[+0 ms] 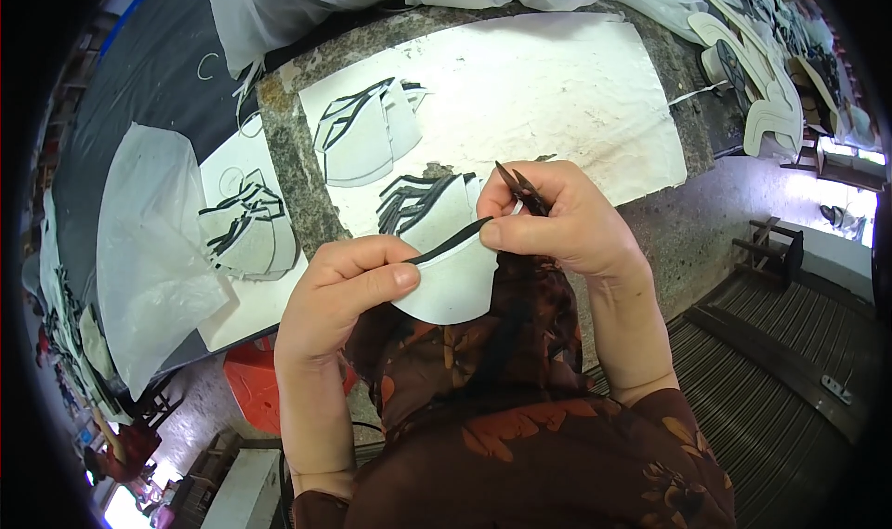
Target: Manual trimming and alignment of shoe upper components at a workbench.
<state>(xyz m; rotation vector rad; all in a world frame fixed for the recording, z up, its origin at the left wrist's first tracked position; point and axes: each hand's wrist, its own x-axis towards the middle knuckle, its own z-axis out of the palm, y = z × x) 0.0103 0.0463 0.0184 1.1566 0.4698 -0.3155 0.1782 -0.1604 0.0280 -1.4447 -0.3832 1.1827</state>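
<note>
Grey speckled stone-like tabletop (299, 171) lies ahead of you, largely covered by a broad white sheet (548, 92) bearing 2 stacks of pale, curved, black-edged pieces: a farther stack (358, 148) and a nearer stack (437, 218). Just on your side of the nearer stack, above your brown floral garment (474, 371), a pale, thin, curve-bottomed piece (455, 292) with a black strip (453, 244) along its upper edge hangs between your left hand (344, 292) and right hand (581, 218).

The dark, pointed metal snips (531, 197) tucked into your right hand could nick the piece or your fingers if that wrist rolls inward. Pulling too hard might pucker the black strip; a slackened pinch could let the piece drop into your lap.

Your left hand is clamped on the piece's upper left, thumb uppermost. Your right hand pinches its upper right between thumb and fingers, with the snips' tips pointing away from you. Both forearms angle forward and sit wide apart.
</note>
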